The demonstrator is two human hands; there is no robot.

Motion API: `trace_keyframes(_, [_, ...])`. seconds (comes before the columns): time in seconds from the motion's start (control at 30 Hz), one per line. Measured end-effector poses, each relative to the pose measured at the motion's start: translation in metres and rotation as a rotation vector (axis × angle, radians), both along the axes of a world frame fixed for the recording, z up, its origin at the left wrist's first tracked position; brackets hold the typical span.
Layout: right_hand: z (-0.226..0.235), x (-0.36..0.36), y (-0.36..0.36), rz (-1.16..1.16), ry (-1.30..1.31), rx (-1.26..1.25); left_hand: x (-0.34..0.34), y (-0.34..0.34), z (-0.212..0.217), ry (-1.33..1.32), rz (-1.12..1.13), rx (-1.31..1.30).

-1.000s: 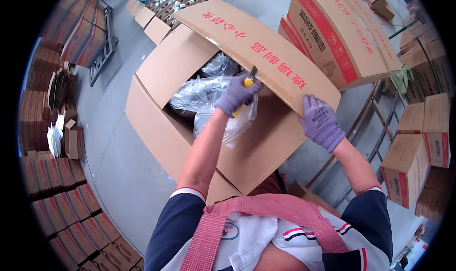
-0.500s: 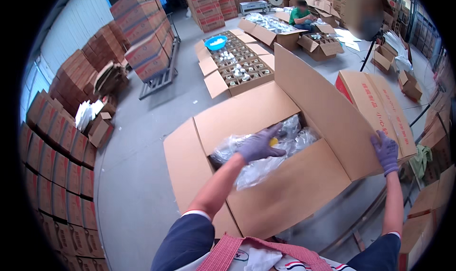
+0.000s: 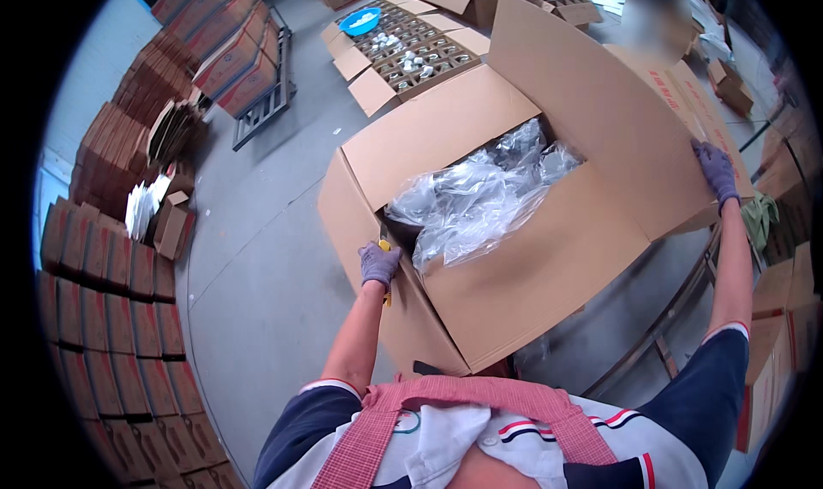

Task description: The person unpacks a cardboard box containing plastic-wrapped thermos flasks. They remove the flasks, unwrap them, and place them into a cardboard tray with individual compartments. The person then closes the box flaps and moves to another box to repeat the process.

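A large open cardboard box (image 3: pixel 536 270) stands before me, flaps spread. Crumpled clear plastic bags (image 3: pixel 480 202) fill its opening; what lies beneath them is hidden. My left hand (image 3: pixel 378 264), in a purple-grey glove, is closed around a yellow utility knife (image 3: pixel 387 299) over the left flap (image 3: pixel 343 219). The knife's blade end points up along the box opening's left edge. My right hand (image 3: pixel 717 172), gloved alike, grips the outer edge of the raised right flap (image 3: pixel 591 103).
Beyond lies a divided carton (image 3: pixel 437 54) of glassware with a blue basin (image 3: pixel 360 21) on it. A closed carton (image 3: pixel 681 90) sits behind the right flap. Stacked cartons (image 3: pixel 111 318) line the left; a loaded cart (image 3: pixel 266 95) stands farther back. A blurred person (image 3: pixel 656 22) is at far right.
My left hand has moved from above the plastic bags back to the box's left flap, still holding the yellow knife. My right hand stays on the raised flap. The view has tilted downward.
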State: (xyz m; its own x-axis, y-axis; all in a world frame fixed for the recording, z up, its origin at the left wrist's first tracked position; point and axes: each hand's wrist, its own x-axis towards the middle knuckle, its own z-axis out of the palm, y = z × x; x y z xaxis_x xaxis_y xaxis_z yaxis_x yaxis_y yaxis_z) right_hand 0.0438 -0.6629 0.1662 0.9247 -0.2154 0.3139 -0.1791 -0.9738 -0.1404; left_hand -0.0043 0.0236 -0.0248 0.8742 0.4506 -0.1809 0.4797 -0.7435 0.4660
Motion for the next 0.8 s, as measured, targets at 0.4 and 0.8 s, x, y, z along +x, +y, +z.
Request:
trace_keyframes(0.4, [-0.065, -0.221, 0.15, -0.41, 0.111, -0.172, 0.078, 0.139, -0.009, -0.059, -0.227, 0.084])
trace_keyframes(0.8, [-0.328, -0.111, 0.247, -0.421, 0.513, 1.607, 0.091, 0.189, -0.104, 0.113, 0.086, -0.196])
